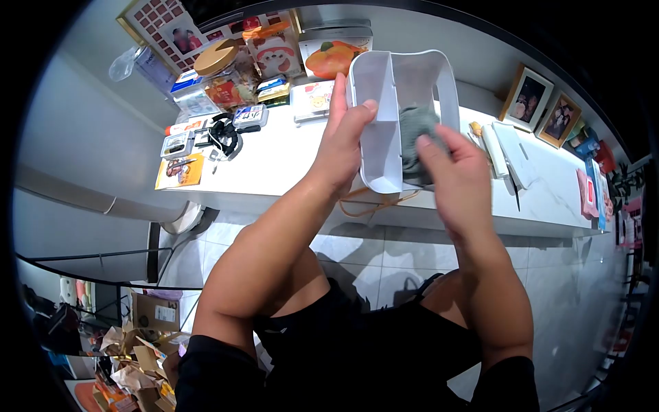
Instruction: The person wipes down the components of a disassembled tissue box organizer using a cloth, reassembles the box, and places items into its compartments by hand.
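Observation:
My left hand [343, 141] grips the left wall of a white divided bin [381, 154], thumb over the rim. The bin is tilted so that its compartments face me, above the front edge of a white counter [274, 161]. Inside the large right compartment is a grey-green cloth [417, 127]. My right hand [456, 172] reaches into that compartment, its thumb and fingers closed on the cloth. A tan cord [374, 204] hangs below the bin.
Jars and snack packs [230, 86] stand at the back left, near black cables [225, 134]. Picture frames [527, 99] lean at the right, beside a white roll [493, 151]. Opened cardboard boxes [154, 312] lie at the lower left.

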Demonstrator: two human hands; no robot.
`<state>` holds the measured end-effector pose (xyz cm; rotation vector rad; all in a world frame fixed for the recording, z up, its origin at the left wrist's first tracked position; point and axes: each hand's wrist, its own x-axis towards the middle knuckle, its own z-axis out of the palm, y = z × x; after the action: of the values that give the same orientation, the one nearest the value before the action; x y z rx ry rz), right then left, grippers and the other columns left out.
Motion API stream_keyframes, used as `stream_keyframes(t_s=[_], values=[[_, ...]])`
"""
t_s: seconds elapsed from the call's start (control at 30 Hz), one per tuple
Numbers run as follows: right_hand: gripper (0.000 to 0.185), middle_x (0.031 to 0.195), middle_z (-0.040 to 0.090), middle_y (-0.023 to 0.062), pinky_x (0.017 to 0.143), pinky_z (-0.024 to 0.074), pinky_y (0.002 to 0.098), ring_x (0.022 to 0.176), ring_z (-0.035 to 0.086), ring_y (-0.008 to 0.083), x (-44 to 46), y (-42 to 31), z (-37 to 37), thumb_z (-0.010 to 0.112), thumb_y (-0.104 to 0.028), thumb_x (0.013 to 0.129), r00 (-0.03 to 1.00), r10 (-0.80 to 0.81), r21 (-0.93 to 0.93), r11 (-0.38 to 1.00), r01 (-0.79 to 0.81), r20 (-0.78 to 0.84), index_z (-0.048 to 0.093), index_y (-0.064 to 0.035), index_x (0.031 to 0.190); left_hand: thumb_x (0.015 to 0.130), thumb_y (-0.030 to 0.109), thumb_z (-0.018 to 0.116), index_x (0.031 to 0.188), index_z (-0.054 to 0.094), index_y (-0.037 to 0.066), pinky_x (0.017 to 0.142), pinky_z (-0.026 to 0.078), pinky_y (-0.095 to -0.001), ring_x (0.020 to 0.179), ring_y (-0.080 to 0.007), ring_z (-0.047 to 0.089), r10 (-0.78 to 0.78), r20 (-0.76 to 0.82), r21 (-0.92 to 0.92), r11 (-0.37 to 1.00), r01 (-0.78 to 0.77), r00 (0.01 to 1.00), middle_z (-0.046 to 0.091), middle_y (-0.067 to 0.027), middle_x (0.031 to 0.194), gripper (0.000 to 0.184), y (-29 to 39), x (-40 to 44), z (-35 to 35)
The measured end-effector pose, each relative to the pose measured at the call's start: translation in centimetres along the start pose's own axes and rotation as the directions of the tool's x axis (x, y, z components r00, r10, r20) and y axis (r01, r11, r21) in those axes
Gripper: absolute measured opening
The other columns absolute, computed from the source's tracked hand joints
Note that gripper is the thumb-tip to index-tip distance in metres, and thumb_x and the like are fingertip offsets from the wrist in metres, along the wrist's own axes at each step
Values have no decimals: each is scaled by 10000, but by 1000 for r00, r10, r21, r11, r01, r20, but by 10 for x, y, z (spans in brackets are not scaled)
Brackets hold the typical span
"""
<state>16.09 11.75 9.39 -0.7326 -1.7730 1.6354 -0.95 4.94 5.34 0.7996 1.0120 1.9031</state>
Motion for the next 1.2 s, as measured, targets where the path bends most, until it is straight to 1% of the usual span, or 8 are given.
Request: stream_keyframes(t_s=[0.3,0.37,0.4,0.57,0.77,0.9,0.97,1.2], values=[[223,1142,719,87,964,507,339,1093,627,190,-17,-21,9,632,-88,1012,900,-416,160,887,433,-132,720,28,1181,1058,412,564,1693,31,221,1110,526,-482,1362,-321,583,51,-88,-87,995,-58,995,504,-187,1511,851,-1,-6,19],[228,1159,691,130,909,508,386,993,627,289,-16,-26,9,691,-100,916,888,-449,-450,777,441,95,746,9,1109,1059,381,574,1685,-18,210,1105,531,-474,1362,-320,582,59,-109,-85,994,-69,992,500,-196,1506,879,-5,-10,19],[214,1060,681,155,857,509,444,964,610,355,-9,-20,9,714,-117,834,765,-611,-744,412,526,203,748,-5,1014,1059,351,584,1677,-67,199,1100,535,-465,1362,-320,582,68,-132,-83,993,-80,989,496,-204,1500,910,-6,-13,18],[167,933,671,160,751,509,447,872,634,375,-17,-23,9,698,-127,826,908,-363,-747,540,387,209,711,4,928,1013,274,663,1662,-188,123,1048,562,-441,1358,-313,580,234,-190,88,971,-221,954,414,-228,1551,1080,-7,-18,21],[312,791,648,54,673,471,355,747,591,145,-12,-17,10,672,-284,1036,998,-50,109,993,44,47,716,20,979,924,279,794,1623,-343,78,1255,305,-474,1502,-335,333,514,-165,353,827,-437,842,168,-247,1675,1350,-12,-23,21],[334,729,621,19,618,462,363,651,552,141,-9,-11,13,698,-303,1031,1000,0,-75,997,2,29,710,13,921,888,346,830,1628,-329,61,1272,255,-487,1536,-346,258,560,-154,344,803,-487,814,114,-239,1691,1404,-10,-28,24],[264,706,607,63,643,494,403,697,615,227,-7,-10,8,777,-242,921,900,-428,-637,673,376,80,685,1,873,901,345,820,1629,-314,37,1271,258,-478,1529,-349,276,525,-196,324,832,-451,828,123,-246,1690,1383,-10,-27,24],[181,1054,665,181,865,529,499,950,639,393,-3,-3,5,683,-59,846,870,-481,-573,685,449,106,656,-17,1020,915,325,813,1637,-281,10,1271,257,-458,1515,-348,311,460,-304,206,887,-414,834,182,-266,1662,1348,-12,-26,23]])
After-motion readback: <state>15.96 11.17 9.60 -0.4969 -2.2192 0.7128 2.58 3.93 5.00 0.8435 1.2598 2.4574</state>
